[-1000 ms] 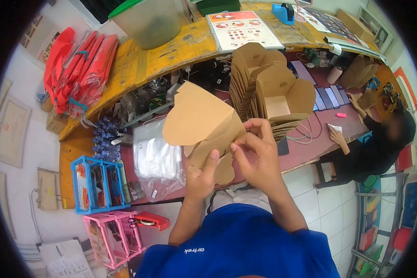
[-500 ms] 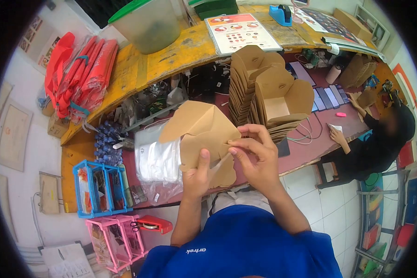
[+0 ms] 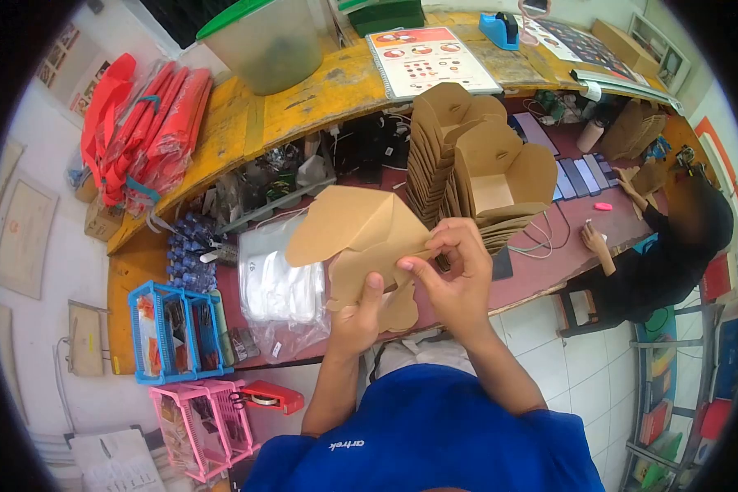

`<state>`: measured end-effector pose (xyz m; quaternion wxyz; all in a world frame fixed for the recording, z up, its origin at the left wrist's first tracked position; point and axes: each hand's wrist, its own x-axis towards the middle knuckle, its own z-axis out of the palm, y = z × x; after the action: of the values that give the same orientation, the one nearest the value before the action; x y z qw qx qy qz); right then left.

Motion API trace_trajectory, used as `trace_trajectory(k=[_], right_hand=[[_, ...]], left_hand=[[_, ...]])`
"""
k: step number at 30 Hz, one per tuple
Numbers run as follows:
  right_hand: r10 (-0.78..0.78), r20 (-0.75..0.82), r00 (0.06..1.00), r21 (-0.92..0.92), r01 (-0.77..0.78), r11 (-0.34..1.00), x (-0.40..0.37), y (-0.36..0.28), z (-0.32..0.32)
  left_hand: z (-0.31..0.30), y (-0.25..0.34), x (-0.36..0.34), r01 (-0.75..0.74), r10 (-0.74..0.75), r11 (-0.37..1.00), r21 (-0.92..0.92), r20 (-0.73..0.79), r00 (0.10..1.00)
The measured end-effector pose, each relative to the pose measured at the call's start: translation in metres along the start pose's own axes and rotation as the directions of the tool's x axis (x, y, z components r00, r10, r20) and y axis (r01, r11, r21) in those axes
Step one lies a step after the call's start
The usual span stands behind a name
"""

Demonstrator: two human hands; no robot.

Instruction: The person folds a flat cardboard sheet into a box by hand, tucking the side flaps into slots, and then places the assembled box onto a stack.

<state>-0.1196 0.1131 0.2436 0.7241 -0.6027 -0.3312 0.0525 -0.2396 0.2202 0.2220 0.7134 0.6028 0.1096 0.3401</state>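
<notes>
A brown kraft paper food box point(image 3: 369, 246), partly folded, is held up in front of my chest. My left hand point(image 3: 357, 316) grips its lower left side, with the thumb on the near face and the fingers hidden behind. At the box's right edge, my right hand point(image 3: 459, 275) pinches the cardboard between thumb and fingers. One flap sticks out to the left and another hangs below. Just beyond my right hand stand tall nested stacks of the same boxes point(image 3: 500, 184), open at the top.
Clear plastic bags point(image 3: 279, 275) lie left of the box. Blue point(image 3: 180, 332) and pink baskets point(image 3: 205, 426) stand at the left. A yellow wooden shelf point(image 3: 320, 78) curves over the desk. At right, a person in black point(image 3: 664, 254) sits by several phones point(image 3: 582, 175).
The box has tilted and shifted slightly right in my hands, its upper flap now folded further over. My left hand moved a little right. The seated person's near hand has shifted slightly.
</notes>
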Motion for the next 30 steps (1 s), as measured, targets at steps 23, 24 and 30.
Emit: trace_trajectory(k=[23,24,30], right_hand=[[-0.096,0.051,0.994,-0.279,0.106,0.954,-0.023,0.011,0.013],[-0.053,0.062,0.997,-0.256,0.067,0.964,-0.029,0.011,0.014],[-0.085,0.104,0.991,-0.344,0.116,0.932,-0.057,0.037,0.023]], left_hand=[[-0.003,-0.005,-0.008,-0.024,0.042,0.966,0.258,-0.065,0.997],[-0.007,-0.010,-0.010,-0.001,0.023,0.981,0.193,-0.111,0.994],[-0.026,-0.026,-0.030,0.168,-0.139,0.958,0.231,-0.137,0.981]])
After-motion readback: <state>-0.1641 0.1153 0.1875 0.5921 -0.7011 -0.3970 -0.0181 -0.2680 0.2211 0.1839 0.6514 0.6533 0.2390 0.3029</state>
